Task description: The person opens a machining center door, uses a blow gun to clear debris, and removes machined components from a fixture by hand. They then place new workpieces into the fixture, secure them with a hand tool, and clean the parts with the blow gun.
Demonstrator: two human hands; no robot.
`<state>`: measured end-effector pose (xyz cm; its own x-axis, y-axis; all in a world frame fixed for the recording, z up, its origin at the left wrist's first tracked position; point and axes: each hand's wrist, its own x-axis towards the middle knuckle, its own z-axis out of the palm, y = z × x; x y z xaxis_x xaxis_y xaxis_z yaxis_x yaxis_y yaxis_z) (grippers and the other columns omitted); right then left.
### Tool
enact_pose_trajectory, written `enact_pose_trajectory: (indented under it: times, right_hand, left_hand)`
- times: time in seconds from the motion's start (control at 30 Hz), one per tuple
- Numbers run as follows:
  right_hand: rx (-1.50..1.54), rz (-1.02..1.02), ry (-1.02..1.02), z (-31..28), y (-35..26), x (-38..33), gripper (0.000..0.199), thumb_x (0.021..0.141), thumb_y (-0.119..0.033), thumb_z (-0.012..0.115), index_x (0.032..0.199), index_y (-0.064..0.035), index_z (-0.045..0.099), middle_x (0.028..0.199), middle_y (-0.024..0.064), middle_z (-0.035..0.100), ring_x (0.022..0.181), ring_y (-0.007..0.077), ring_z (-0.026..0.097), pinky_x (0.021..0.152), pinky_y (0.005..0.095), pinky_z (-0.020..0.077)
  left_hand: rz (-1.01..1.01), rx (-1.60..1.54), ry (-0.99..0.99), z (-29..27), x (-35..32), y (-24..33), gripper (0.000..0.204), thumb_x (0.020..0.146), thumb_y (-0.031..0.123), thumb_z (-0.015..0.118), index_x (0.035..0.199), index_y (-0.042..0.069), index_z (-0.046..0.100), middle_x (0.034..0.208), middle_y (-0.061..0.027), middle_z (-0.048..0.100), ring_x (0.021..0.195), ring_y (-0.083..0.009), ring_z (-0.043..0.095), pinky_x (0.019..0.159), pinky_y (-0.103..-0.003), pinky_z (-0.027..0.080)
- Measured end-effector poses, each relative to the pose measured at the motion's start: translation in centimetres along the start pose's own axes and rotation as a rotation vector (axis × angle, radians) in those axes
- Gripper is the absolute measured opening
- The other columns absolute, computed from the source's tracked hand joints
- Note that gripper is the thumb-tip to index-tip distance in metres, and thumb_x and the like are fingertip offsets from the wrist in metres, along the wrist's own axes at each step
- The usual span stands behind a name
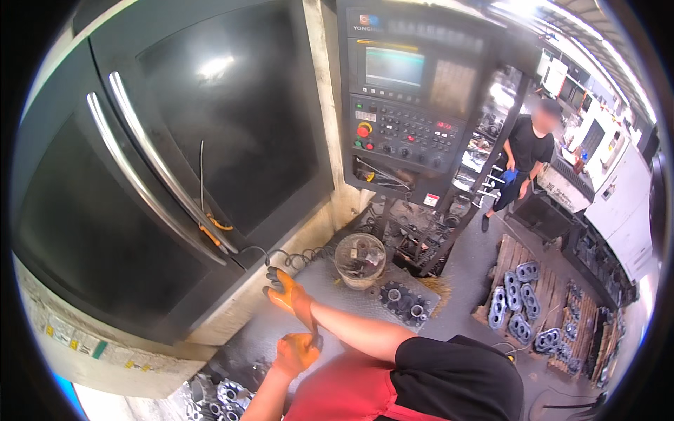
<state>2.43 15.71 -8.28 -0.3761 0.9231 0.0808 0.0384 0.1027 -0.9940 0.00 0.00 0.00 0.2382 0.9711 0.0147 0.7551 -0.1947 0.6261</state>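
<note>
Both my hands wear orange and dark work gloves. My right hand (286, 292) reaches out in front of the machine's lower edge, its fingers spread and nothing in them. Just below it, my left hand (298, 352) is closed on the stretched cuff (313, 328) of the right glove, at the wrist. An air blow gun (215, 230) with orange grips and a long thin nozzle hangs at the door handle (151, 168). From it a black coiled hose (302, 257) runs toward the bucket.
A dirty bucket (359, 261) stands beside a dark metal casting (405, 303). The control panel (404, 133) rises beyond. Several grey castings (514, 295) lie on a wooden pallet (502, 263) at right, others (217, 400) at lower left. A person (530, 151) holding something blue stands by another machine.
</note>
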Motion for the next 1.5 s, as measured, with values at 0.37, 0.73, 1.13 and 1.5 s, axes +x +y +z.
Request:
enact_pose_trajectory:
  times: [0.37,0.73,1.13,1.5]
  right_hand:
    - [-0.230,-0.340,0.098,2.2,-17.7,17.0,0.069,0.088,-0.036,0.064,0.138,0.0057,0.040,0.139,0.0278,0.044,0.129,0.0412,0.044,0.109,0.0412,0.0358]
    - [-0.597,-0.806,0.833,18.4,-22.4,27.8,0.029,0.077,-0.013,0.066,0.100,0.0005,0.054,0.090,0.0191,0.055,0.080,0.0391,0.056,0.070,0.0469,0.0478]
    - [-0.691,-0.409,1.257,12.3,-21.8,34.3,0.050,0.082,-0.027,0.064,0.124,-0.0024,0.053,0.113,0.0242,0.062,0.098,0.0422,0.062,0.089,0.0435,0.0497]
    - [-0.736,-0.215,1.333,-3.5,-19.5,41.9,0.052,0.084,-0.044,0.060,0.125,-0.0123,0.054,0.099,0.0193,0.069,0.094,0.0393,0.066,0.084,0.0431,0.0510]
  left_hand:
    - [-0.109,-0.107,0.964,-24.7,5.7,-19.5,0.041,0.093,0.008,0.056,0.132,-0.001,0.045,0.112,-0.0081,0.057,0.099,-0.0159,0.054,0.088,-0.027,0.045]
    - [-0.054,-0.957,0.380,-27.6,16.4,-34.1,0.014,0.077,0.000,0.064,0.070,0.008,0.054,0.065,0.0009,0.054,0.055,-0.0091,0.049,0.046,-0.028,0.035]
    - [0.146,-0.794,0.323,-31.9,14.8,-29.6,0.023,0.077,-0.001,0.063,0.065,0.008,0.045,0.060,0.0080,0.042,0.056,-0.0038,0.039,0.048,-0.028,0.033]
    - [0.048,-0.986,0.189,-31.1,14.5,-30.0,0.013,0.082,-0.003,0.064,0.094,0.000,0.064,0.076,0.0000,0.058,0.066,-0.0076,0.053,0.058,-0.023,0.044]
